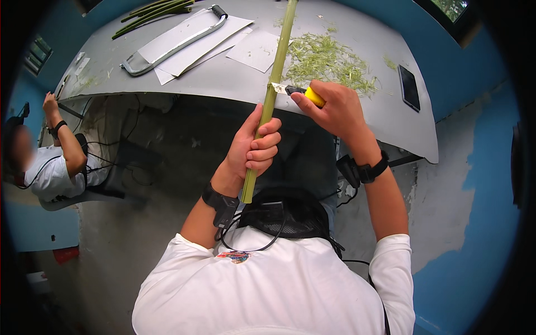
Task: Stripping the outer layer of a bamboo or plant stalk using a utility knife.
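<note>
My left hand [252,144] is wrapped round the lower part of a long green bamboo pole [280,53], whose near end sticks out below the fist toward my body. The pole slants away from me across the front edge of the table. My right hand [334,107] grips a yellow and black utility knife [314,97]. Its blade meets the pole's right side, just beyond my left hand, at what looks like a joint of the pole. Thin green shavings [329,58] lie scattered on the table to the right of the pole.
On the grey table [184,89], a bow saw [173,50] rests over white paper sheets [254,50]. Several green stalks [151,17] lie at the far left. A phone [409,88] is near the right edge. Another person [61,162] sits at the left side.
</note>
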The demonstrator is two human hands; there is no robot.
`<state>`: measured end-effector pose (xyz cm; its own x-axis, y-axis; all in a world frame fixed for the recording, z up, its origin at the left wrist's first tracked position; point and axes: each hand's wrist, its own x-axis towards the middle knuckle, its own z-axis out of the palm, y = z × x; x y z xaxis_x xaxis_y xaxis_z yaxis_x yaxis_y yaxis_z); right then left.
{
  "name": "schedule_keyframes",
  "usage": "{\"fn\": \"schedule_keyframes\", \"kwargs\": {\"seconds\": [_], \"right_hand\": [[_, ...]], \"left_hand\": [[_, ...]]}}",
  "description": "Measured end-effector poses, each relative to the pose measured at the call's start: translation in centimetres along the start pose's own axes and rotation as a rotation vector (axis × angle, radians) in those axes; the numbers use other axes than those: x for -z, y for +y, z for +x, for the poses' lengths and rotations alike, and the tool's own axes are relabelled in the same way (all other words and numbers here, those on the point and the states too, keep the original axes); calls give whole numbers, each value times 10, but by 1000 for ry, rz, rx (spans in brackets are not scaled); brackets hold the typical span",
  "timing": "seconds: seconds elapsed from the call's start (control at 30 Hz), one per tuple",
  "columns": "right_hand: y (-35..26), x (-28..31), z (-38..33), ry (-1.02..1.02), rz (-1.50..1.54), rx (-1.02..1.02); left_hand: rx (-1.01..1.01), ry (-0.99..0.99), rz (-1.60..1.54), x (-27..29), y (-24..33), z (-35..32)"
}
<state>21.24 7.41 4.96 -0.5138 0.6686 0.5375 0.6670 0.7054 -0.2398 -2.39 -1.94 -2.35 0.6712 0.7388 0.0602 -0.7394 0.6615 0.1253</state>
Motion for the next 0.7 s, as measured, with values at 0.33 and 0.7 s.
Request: {"fn": "schedule_keyframes", "kwargs": {"seconds": [0.33,0.7], "right_hand": [[4,2,6,-35,-15,-13],[5,2,6,16,-20,-118]], "left_hand": [[46,-57,-2,3,3,19],[-53,116,248,-5,-2,4]]}}
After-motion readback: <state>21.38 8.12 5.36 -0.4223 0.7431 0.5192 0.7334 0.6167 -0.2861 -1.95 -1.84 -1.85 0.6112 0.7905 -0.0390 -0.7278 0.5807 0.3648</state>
